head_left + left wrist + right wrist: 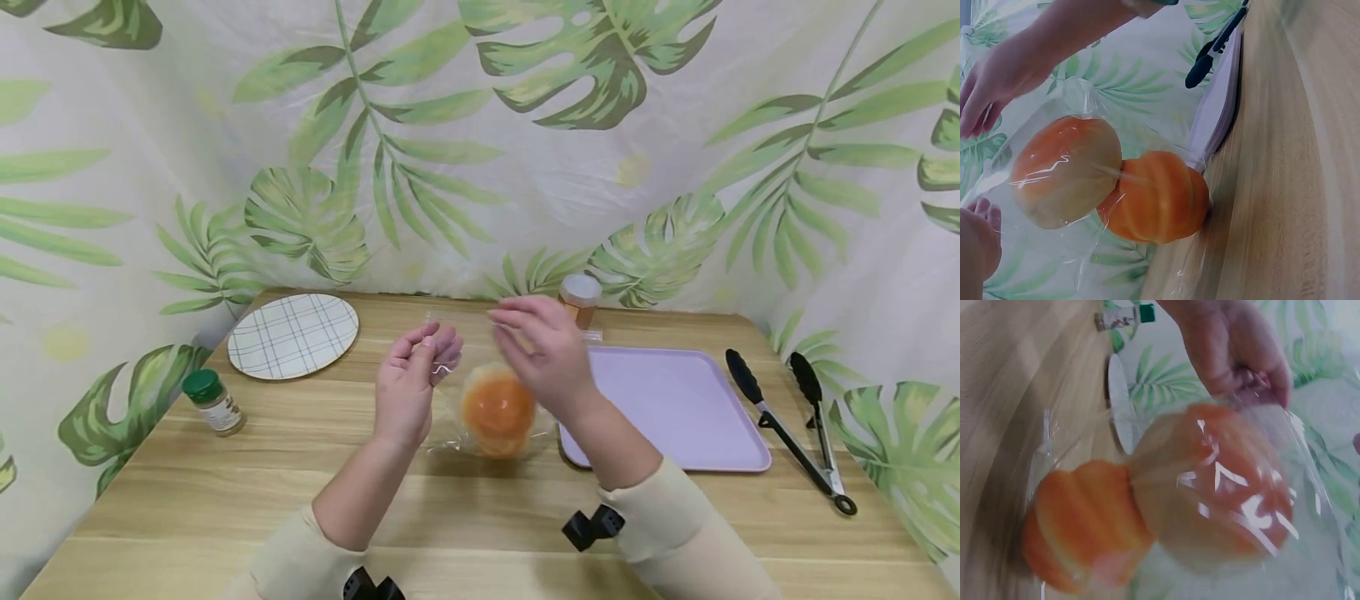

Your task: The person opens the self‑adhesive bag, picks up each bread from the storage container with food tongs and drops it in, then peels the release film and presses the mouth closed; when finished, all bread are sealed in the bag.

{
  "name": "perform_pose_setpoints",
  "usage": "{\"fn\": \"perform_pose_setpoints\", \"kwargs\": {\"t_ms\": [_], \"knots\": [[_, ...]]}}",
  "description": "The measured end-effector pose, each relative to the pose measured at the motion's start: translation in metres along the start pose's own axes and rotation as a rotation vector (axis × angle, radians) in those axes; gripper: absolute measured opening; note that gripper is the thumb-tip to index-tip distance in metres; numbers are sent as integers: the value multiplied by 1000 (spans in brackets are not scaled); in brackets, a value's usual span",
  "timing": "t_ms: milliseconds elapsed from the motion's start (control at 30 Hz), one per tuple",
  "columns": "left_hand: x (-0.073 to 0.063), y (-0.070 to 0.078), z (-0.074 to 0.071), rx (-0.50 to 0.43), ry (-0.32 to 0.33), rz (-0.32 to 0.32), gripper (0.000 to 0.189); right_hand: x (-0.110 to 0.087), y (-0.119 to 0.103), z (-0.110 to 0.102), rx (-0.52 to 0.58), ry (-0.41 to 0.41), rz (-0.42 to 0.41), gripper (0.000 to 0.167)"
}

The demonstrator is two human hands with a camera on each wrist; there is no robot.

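A clear plastic bag [1316, 487] hangs above the table with two bread rolls inside. In the left wrist view a smooth round bun [1063, 172] lies above a ridged orange-brown roll [1160, 197]. My left hand [403, 392] pinches the bag's upper edge between thumb and fingers. Over the other side of the bag is my right hand [546, 354], its fingers fairly straight. From the left wrist view, that right hand looks apart from the film and holds nothing.
A lilac tray [675, 408] lies right of the bag, with black-tipped tongs [795, 454] beyond it. Behind the right hand stands a lidded jar [581, 292]. On the left are a checked plate [294, 336] and a green-capped shaker [213, 402].
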State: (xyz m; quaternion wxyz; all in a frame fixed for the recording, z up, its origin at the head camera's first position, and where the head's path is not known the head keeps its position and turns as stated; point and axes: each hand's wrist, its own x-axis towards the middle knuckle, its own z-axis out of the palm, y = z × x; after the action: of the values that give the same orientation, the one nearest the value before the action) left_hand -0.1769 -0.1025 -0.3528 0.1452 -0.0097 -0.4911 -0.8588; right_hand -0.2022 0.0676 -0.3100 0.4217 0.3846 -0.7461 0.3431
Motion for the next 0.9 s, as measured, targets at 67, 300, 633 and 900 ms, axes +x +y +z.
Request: {"fn": "perform_pose_setpoints", "kwargs": {"t_ms": [67, 300, 633, 900], "knots": [[-2, -1, 1, -15, -17, 5, 17, 8, -6, 11, -27, -103, -82, 14], [-8, -3, 4, -27, -75, 33, 22, 18, -9, 31, -113, -290, -85, 15], [-12, -1, 6, 37, -102, 47, 22, 21, -5, 29, -210, -284, -204, 10], [-15, 1, 9, 61, -94, 32, 28, 18, -3, 30, -307, -190, -346, 4]]}}
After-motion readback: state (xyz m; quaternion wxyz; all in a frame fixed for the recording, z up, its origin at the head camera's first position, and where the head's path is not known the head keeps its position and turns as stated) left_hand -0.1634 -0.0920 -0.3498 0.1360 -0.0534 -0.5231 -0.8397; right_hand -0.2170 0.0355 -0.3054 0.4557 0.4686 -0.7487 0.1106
